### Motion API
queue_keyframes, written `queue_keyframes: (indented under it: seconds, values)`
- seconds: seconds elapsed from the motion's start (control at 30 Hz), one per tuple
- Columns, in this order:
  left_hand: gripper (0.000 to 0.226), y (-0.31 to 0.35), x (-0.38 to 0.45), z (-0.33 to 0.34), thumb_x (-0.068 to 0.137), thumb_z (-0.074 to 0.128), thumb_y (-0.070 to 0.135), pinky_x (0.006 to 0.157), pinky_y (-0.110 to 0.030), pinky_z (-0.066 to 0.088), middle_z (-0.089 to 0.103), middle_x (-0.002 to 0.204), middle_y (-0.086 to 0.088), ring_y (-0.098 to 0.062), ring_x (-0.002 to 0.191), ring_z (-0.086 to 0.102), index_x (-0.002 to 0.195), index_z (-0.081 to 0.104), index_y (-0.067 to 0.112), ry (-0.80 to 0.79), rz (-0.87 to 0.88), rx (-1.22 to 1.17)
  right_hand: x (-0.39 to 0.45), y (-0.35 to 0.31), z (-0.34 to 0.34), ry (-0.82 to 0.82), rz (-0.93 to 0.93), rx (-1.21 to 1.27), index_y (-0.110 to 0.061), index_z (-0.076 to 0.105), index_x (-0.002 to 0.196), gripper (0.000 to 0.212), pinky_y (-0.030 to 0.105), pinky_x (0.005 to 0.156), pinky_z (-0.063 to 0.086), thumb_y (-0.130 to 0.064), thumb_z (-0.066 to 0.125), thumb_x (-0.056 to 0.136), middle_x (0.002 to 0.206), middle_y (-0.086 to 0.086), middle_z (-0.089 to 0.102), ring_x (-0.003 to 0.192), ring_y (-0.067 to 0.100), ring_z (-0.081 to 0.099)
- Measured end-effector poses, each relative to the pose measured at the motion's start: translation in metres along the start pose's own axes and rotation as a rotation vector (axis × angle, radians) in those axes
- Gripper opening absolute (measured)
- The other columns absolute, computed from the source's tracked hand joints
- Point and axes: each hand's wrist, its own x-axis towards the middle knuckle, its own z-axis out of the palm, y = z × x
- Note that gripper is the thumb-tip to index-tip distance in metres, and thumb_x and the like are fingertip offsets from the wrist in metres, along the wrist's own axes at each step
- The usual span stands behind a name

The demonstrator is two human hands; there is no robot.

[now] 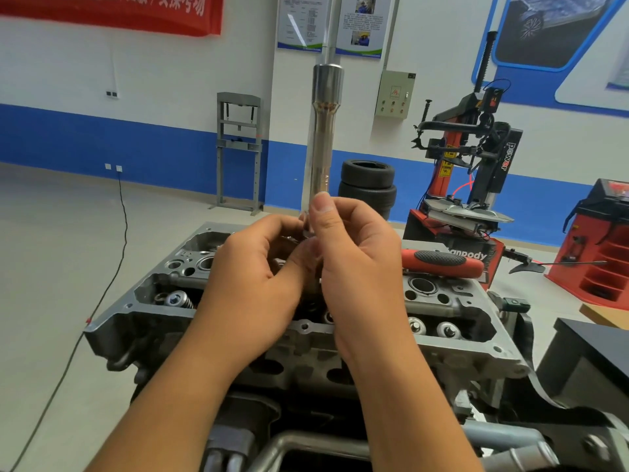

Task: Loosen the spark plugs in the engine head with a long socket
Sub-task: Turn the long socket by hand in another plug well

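Head cam view, so we're looking down over our own hands at the engine head [452,338] on its stand. Our right hand [354,260] is wrapped around the bottom end of the long socket [320,137], thumb up against the chrome, and the socket stands pretty much upright above the middle of the head. It's on an extension bar [331,25] that runs out of the top of the shot, so we can't see what's on the other end. Our left hand [252,284] is curled in right at the socket's mouth, fingertips pinching something there, but both hands cover it and we honestly can't tell what it is. Same goes for the plug wells in the middle, all hidden. A red and black handle [442,262] lies on the far edge of the head, its left end tucked behind our right hand. Valve springs [177,298] show at the left end.
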Motion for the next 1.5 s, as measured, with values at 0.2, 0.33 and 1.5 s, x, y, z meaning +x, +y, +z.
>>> queue_keyframes:
  seconds: [0.2, 0.33, 1.5]
  values:
    - [0.017, 0.0008, -0.0001, -0.0014, 0.099, 0.065, 0.039, 0.068, -0.033, 0.062, 0.079, 0.096, 0.011, -0.010, 0.084, 0.076, 0.113, 0.074, 0.034, -0.043, 0.026, 0.024, -0.0003, 0.0015, -0.0012, 0.016, -0.023, -0.003, -0.019, 0.067, 0.095, 0.015, 0.020, 0.065, 0.057, -0.032, 0.074, 0.094, 0.085, -0.003, 0.074, 0.074, 0.008, 0.072]
    - [0.022, 0.0020, -0.0006, -0.0026, 0.106, 0.055, 0.033, 0.058, -0.020, 0.052, 0.075, 0.083, 0.010, -0.002, 0.062, 0.065, 0.118, 0.074, 0.033, -0.095, 0.011, 0.008, 0.0007, 0.0014, -0.0004, 0.013, -0.023, -0.027, -0.016, 0.070, 0.096, 0.019, 0.022, 0.063, 0.054, -0.032, 0.064, 0.101, 0.078, -0.008, 0.070, 0.068, 0.003, 0.066]
    - [0.020, -0.0015, -0.0003, -0.0005, 0.086, 0.071, 0.038, 0.063, -0.025, 0.059, 0.078, 0.091, 0.014, -0.009, 0.079, 0.075, 0.104, 0.074, 0.033, 0.030, 0.031, 0.074, -0.0001, 0.0006, -0.0002, 0.021, 0.013, 0.020, -0.020, 0.069, 0.096, 0.017, 0.027, 0.069, 0.061, -0.034, 0.077, 0.092, 0.085, -0.005, 0.074, 0.077, 0.010, 0.073]
